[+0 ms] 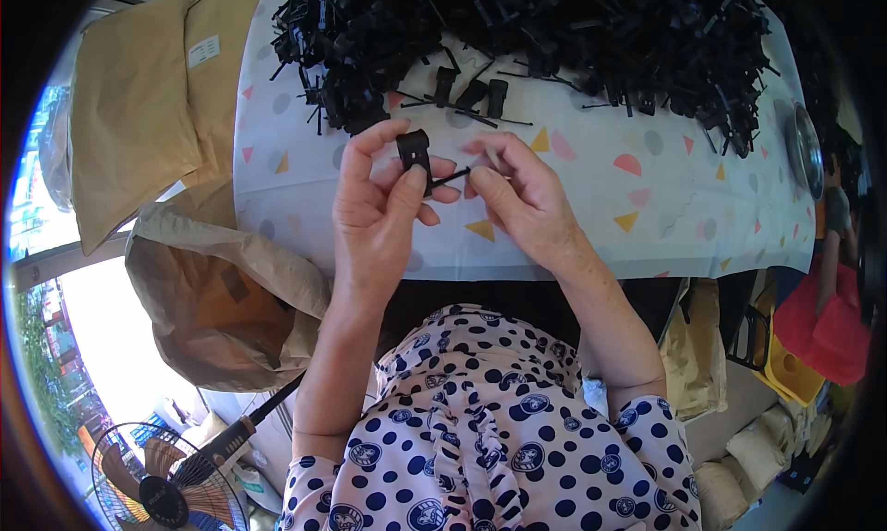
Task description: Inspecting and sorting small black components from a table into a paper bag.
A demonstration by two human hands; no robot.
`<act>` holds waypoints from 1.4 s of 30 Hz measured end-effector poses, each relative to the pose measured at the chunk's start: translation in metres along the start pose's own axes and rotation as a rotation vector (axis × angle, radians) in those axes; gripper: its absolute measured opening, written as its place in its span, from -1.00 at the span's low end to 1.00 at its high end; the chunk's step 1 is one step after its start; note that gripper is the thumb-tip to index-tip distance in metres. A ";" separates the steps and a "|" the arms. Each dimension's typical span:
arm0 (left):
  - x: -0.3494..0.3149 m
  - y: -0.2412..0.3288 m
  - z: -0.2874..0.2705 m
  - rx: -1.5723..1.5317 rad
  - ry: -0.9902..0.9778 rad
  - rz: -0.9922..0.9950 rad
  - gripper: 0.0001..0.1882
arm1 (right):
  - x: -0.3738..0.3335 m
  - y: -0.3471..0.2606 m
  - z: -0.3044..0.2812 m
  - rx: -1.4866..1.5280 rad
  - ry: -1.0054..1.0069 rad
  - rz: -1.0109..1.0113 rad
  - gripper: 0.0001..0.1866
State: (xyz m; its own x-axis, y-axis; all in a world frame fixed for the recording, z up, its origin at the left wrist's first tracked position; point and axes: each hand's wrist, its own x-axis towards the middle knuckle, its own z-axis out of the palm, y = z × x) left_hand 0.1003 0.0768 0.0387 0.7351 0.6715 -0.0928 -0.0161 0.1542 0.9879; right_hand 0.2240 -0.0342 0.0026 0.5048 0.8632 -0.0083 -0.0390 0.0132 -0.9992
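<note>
Above the near part of the table, my left hand (377,194) is closed on a small black plastic part (413,147) with a rounded top, its thumb pressed against the front. A thin black stem (451,177) sticks out from that part toward the right. My right hand (525,194) pinches the stem's free end between thumb and forefinger. Just beyond my hands, a few similar black parts (471,94) with thin stems lie loose on the patterned tablecloth (591,217). Behind them rises a large heap of the same black pieces (554,32).
An open brown paper sack (222,300) stands left of the table, with large brown paper bags (139,106) behind it. A fan (166,499) is at the lower left. A round metal dish (808,152) sits at the table's right edge. At the far right is another person in red (818,323).
</note>
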 end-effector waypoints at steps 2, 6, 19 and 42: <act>-0.001 0.004 0.000 -0.089 -0.028 -0.056 -0.62 | -0.004 0.000 -0.005 0.306 -0.077 0.107 -0.77; -0.002 0.001 -0.009 -0.296 -0.151 -0.193 -0.61 | -0.003 0.001 -0.006 0.417 -0.092 0.050 -0.81; -0.016 -0.003 0.002 0.159 -0.253 -0.125 -0.56 | -0.002 0.006 -0.009 0.369 -0.233 0.147 -0.86; -0.019 -0.012 -0.009 0.774 -0.078 0.242 -0.67 | -0.008 -0.005 0.035 -0.249 -0.117 0.053 -0.75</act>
State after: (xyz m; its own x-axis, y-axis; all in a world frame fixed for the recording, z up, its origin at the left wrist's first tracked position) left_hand 0.0804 0.0691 0.0276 0.8169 0.5652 0.1145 0.2716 -0.5522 0.7882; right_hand 0.1894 -0.0234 0.0088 0.4042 0.9119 -0.0709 0.1577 -0.1458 -0.9767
